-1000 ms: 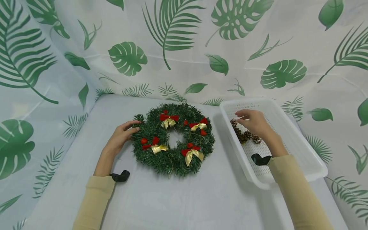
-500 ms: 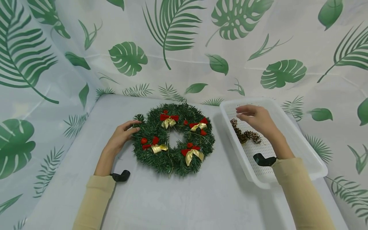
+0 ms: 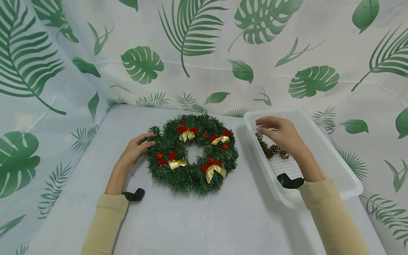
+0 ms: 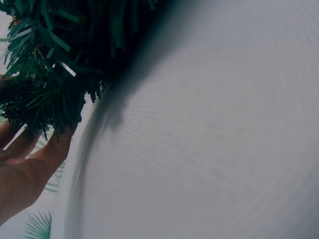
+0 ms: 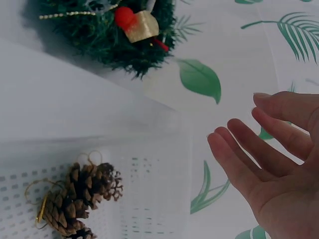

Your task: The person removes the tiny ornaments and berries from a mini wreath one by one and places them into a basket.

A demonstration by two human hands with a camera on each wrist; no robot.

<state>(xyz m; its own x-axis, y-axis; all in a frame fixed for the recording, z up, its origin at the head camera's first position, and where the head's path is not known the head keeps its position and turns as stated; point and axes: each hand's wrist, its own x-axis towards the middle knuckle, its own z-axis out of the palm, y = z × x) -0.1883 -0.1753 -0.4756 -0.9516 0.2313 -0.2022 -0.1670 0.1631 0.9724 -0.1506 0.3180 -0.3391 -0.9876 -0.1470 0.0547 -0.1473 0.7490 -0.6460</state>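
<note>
A green tinsel wreath (image 3: 194,184) lies on the white table, dressed with red-and-gold bows, red balls and gold bead strings. At its left edge my left hand (image 3: 134,150) holds a small tuft of the greenery between thumb and fingers; the left wrist view shows the tuft (image 4: 45,107) over the fingers. My right hand (image 3: 280,134) is raised above the far left part of a white plastic basket (image 3: 331,152), fingers loosely bent. Nothing lies between its fingers in the right wrist view. Several brown pine cones (image 5: 75,194) with gold loops sit in the basket below it.
The basket's left wall (image 3: 264,166) stands a short way to the right of the wreath. Behind the table hangs a white backdrop (image 3: 204,85) printed with green leaves. Each wrist carries a black camera.
My right hand shifts a little over the basket, first up and right, then back left, its fingers held slightly farther apart. The left hand and the wreath keep their places.
</note>
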